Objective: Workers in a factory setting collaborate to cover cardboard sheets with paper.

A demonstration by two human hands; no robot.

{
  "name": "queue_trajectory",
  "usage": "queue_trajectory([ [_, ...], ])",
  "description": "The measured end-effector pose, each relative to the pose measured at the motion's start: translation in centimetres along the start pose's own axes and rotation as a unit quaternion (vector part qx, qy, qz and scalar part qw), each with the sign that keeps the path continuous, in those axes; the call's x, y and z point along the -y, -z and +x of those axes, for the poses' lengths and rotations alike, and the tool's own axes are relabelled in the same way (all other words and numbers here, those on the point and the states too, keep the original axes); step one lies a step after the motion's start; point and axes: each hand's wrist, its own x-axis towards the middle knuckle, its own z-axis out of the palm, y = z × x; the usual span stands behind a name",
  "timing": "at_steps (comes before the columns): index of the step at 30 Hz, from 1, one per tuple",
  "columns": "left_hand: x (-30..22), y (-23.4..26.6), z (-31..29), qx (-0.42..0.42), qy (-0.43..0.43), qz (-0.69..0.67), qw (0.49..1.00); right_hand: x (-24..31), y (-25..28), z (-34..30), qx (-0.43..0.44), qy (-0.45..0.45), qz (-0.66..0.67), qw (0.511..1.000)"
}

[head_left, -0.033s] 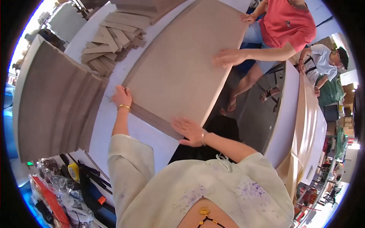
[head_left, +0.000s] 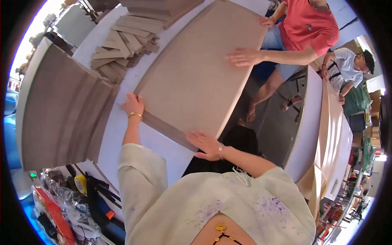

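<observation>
A large, flat stack of tan sheets lies slantwise on the pale table, its layered edge showing on the near side. At its left near corner my left hand is closed, fingers curled about the edge and thumb beside them. My right hand lies palm down near the right near corner, fingers stretched out and slightly blurred, holding nothing. A co-worker's hand in motion blur is over the right side of the top sheet. That person's other hand rests at the far right edge.
A tall pile of brown sheets stands at left. Loose tan strips lie behind it. A yellow tape roll and plastic-wrapped items are at lower left. A second table at right bears brown sheeting, with another person beyond.
The co-worker's blurred hand has slid slightly left over the top sheet. My hands keep nearly the same places; the whole view has shifted a little.
</observation>
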Motion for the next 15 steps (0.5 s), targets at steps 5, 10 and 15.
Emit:
queue_trajectory([
  [5,4.1,2.4,-3.3,0.043,0.087,0.012,0.995,4.5,0.1,-5.0,-0.107,-0.026,0.449,0.886],
  [10,10.3,12.8,-5.4,-0.138,-0.101,0.057,0.984,5.2,0.6,-8.9,-0.249,-0.077,0.397,0.880],
  [15,13.9,33.9,-3.8,-0.374,-0.133,0.161,0.904,4.5,0.7,-8.1,-0.266,-0.083,0.383,0.880],
])
